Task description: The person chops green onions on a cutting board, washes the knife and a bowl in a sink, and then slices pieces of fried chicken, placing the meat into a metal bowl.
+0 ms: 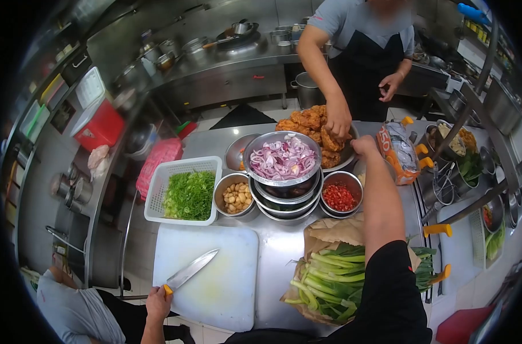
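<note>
My left hand [158, 304] is closed round the orange handle of a chef's knife [195, 268], whose blade lies over the white cutting board [232, 286]. My right hand [364, 147] reaches far across the table, its fingers closed at the rim of a metal bowl [349, 159] of fried chicken [307, 121]; the fingertips are partly hidden. Under my right arm, green stalks [332, 275] rest on brown paper. Sliced red onions [283, 159] fill a bowl atop a stack, between peeled garlic [237, 198] and chopped red chillies [339, 196].
A co-worker's hand [338, 119] reaches into the chicken from across the steel table. Another person [80, 307] is at lower left. A white basket [152, 195] holds chopped greens. Knives with orange handles [437, 230] line the right edge, near a wrapped pack [397, 152].
</note>
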Available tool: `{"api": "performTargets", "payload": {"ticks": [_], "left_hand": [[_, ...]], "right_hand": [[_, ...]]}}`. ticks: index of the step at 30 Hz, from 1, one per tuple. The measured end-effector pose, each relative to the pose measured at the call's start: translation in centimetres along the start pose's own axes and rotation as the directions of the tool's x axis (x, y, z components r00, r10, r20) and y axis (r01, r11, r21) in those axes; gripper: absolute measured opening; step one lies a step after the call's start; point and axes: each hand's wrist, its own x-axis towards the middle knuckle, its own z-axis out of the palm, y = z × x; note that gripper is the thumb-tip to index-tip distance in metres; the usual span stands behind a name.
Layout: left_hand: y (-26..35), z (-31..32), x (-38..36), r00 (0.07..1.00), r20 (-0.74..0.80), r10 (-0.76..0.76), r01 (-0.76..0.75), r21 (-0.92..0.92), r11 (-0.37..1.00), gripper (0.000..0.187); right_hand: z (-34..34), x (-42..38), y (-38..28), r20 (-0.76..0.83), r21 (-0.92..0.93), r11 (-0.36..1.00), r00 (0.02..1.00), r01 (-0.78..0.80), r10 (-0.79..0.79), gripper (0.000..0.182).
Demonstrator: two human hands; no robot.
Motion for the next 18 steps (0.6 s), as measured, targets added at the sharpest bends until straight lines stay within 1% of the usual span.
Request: {"api": "performTargets", "payload": {"ticks": [2, 5, 8, 11, 14, 17, 18], "left_hand": [[0.7, -0.6, -0.2, 1.0, 0.016, -0.027, 0.027, -0.012, 1.0, 0.04], [1.0, -1.0, -0.1, 0.999, 0.023, -0.034, 0.034, 0.0, 0.999, 0.039], [1.2, -1.2, 0.0, 0.999, 0.037, -0.04, 0.039, 0.022, 0.999, 0.039], [1.3, -1.5, -0.1, 0.997, 0.064, -0.045, 0.044, 0.026, 0.999, 0.04], [1.0, -1.4, 0.0, 0.996, 0.071, -0.047, 0.046, 0.023, 0.999, 0.042], [0.4, -0.7, 0.2, 0.996, 0.071, -0.062, 0.06, 0.027, 0.998, 0.045], [0.3, -0.5, 0.2, 0.995, 0.072, -0.067, 0.065, 0.031, 0.997, 0.046]], "right_hand": [[0.6, 1.4, 1.3, 0.04, 0.184, 0.983, 0.999, -0.014, 0.007, 0.031], [0.8, 0.8, 1.7, 0.014, 0.253, 0.965, 0.997, 0.066, -0.072, 0.036], [0.6, -0.2, 1.1, -0.032, 0.18, 0.978, 0.995, 0.103, -0.098, 0.033], [0.3, -2.3, 0.1, -0.048, 0.237, 0.966, 0.994, 0.105, -0.096, 0.034], [-0.2, -2.4, 0.3, -0.082, 0.196, 0.972, 0.989, 0.134, -0.12, 0.037], [0.4, 0.0, 2.0, -0.128, 0.374, 0.919, 0.988, 0.126, -0.084, 0.041], [0.5, 0.5, 2.5, -0.177, 0.368, 0.92, 0.982, 0.133, -0.071, 0.042]]}}
